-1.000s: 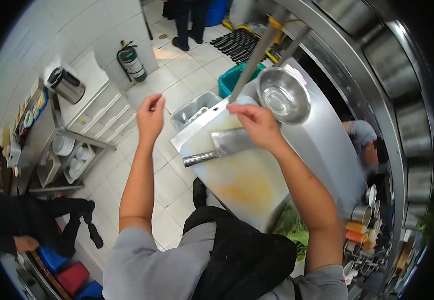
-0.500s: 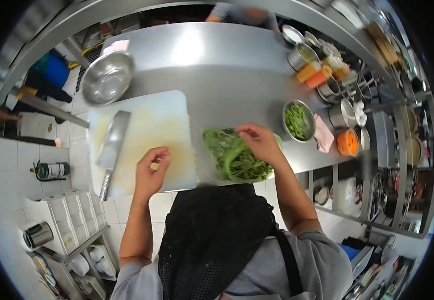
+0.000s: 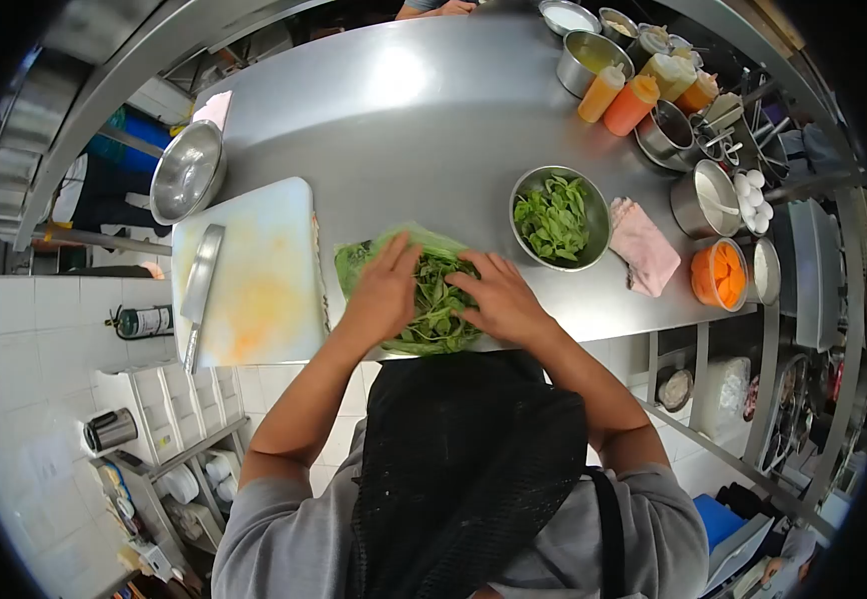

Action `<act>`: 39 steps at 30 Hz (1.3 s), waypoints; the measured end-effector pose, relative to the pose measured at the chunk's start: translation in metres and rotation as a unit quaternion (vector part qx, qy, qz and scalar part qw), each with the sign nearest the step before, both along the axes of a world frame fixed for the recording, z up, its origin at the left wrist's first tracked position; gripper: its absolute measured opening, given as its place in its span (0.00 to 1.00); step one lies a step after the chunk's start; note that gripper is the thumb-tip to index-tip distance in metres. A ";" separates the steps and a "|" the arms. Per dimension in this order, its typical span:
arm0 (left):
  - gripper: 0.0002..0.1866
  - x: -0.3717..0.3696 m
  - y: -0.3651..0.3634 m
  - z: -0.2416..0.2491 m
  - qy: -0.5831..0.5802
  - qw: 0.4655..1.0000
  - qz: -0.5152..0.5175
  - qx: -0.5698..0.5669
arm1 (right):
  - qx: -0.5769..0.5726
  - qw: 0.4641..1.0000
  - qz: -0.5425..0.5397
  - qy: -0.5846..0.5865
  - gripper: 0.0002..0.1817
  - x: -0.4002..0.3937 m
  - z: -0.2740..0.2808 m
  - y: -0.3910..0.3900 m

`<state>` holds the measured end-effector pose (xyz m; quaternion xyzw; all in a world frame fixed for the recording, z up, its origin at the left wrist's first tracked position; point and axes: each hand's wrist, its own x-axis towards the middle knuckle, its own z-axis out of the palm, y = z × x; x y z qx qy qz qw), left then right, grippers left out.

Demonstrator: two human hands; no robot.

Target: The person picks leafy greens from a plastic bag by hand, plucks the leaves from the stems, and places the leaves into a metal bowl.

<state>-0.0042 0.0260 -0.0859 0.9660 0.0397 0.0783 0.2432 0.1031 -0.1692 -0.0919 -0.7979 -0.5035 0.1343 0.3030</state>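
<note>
A green plastic bag (image 3: 354, 262) filled with leafy green herbs (image 3: 440, 311) lies at the table's front edge, its mouth toward me. On the left side of the bag rests my left hand (image 3: 384, 297), fingers stretched out over the plastic. My right hand (image 3: 503, 302) is at the bag's right side, its fingers apart and touching the leaves. Just beyond it, a steel bowl (image 3: 601, 240) holds picked green leaves (image 3: 553, 218). To the left, a cleaver (image 3: 202, 275) lies on a stained white cutting board (image 3: 272, 225).
An empty steel bowl (image 3: 186, 175) tilts at the board's far left corner. A pink cloth (image 3: 643, 250) lies right of the leaf bowl, near a tub of orange pieces (image 3: 719, 274). Squeeze bottles (image 3: 631, 106), pots and eggs (image 3: 752, 200) crowd the right side. Another person's hand (image 3: 453, 8) shows across the table.
Both hands have come together at the bag; the left moved over from above the cutting board onto the plastic. The right now reaches into the leaves. The camera view has shifted.
</note>
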 end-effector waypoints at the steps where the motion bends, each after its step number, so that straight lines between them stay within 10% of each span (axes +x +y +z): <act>1: 0.21 0.001 0.000 0.004 0.002 1.000 0.008 0.003 | -0.008 1.000 0.014 -0.002 0.17 0.005 -0.002 0.000; 3: 0.20 0.000 -0.001 0.014 -0.002 0.988 0.036 -0.147 | 0.016 0.999 0.028 -0.012 0.16 0.016 -0.002 0.000; 11: 0.18 -0.020 -0.007 0.039 -0.012 0.999 -0.016 -0.027 | 0.106 0.986 0.060 0.115 0.10 0.047 0.034 0.017; 13: 0.17 -0.020 -0.003 0.063 0.065 0.974 0.046 -0.212 | 0.121 0.985 0.059 0.111 0.10 0.043 0.047 0.019; 27: 0.03 -0.016 0.062 0.120 -0.087 0.950 -0.042 -0.297 | 0.265 0.938 -0.090 0.207 0.14 0.003 0.096 0.010; 39: 0.08 -0.062 0.095 0.060 0.037 0.837 0.104 -0.535 | 0.064 0.932 -0.199 0.295 0.10 -0.024 0.015 -0.023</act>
